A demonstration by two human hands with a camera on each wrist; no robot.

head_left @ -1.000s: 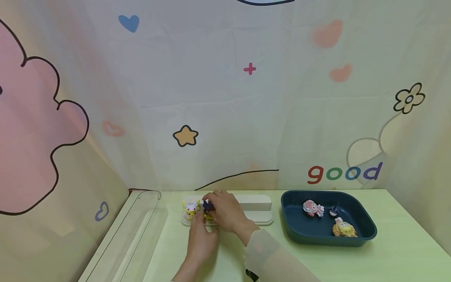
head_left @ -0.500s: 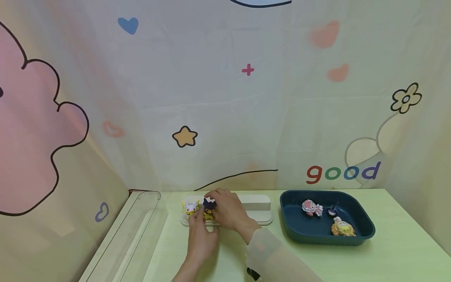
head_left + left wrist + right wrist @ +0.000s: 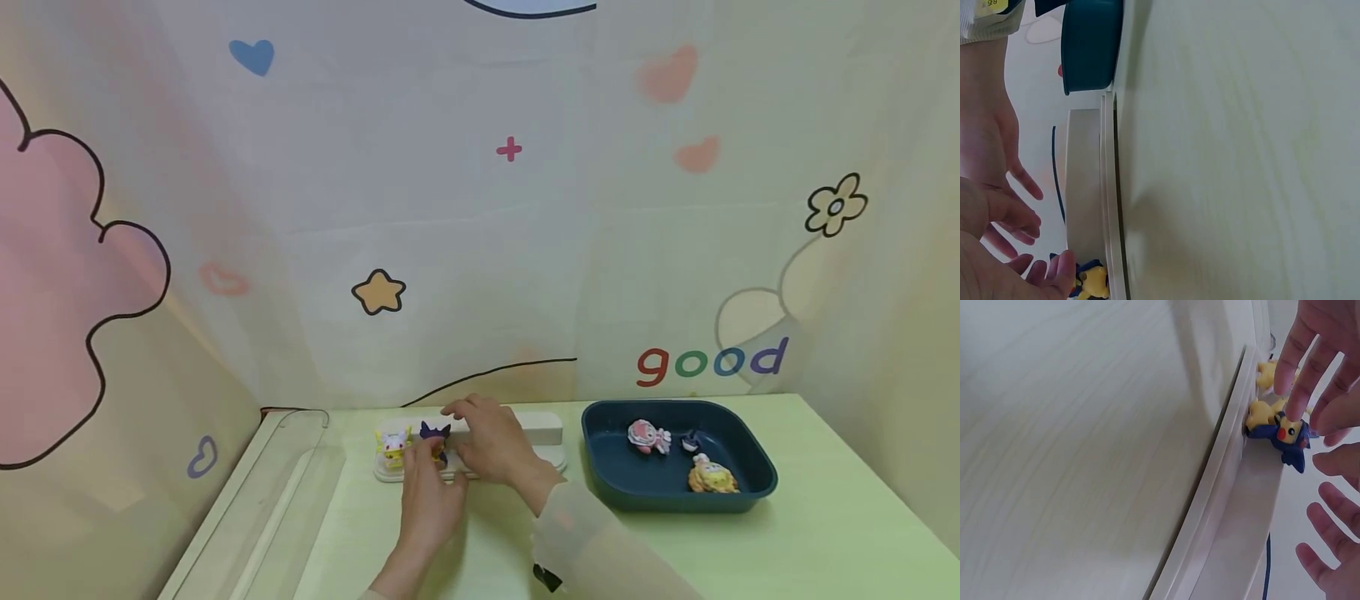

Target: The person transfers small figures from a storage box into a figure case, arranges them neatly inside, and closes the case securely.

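Note:
A small yellow figurine in a dark blue pointed-ear cap [image 3: 435, 431] stands on the left part of a white stepped stand [image 3: 543, 430]. Left of it is a yellow figurine with a white head covering [image 3: 393, 447]. My left hand [image 3: 430, 504] reaches up in front of the blue-capped figurine, hiding part of it. In the right wrist view, a left fingertip lies at that blue-capped figurine's [image 3: 1291, 432] face. My right hand [image 3: 497, 446] is just right of this figurine, fingers spread, thumb apart from it, holding nothing.
A dark teal tray [image 3: 600, 467] on the right holds a pink-and-white figurine [image 3: 649, 437], a small dark blue piece [image 3: 692, 441] and a yellow-and-tan figurine [image 3: 712, 477]. A clear plastic cover [image 3: 300, 492] lies at the left. A printed curtain [image 3: 450, 208] hangs behind the table.
My right hand has let go of the blue-capped figurine and drawn slightly to the right. The left fingers now reach across its front. The head view has shifted a little rightward.

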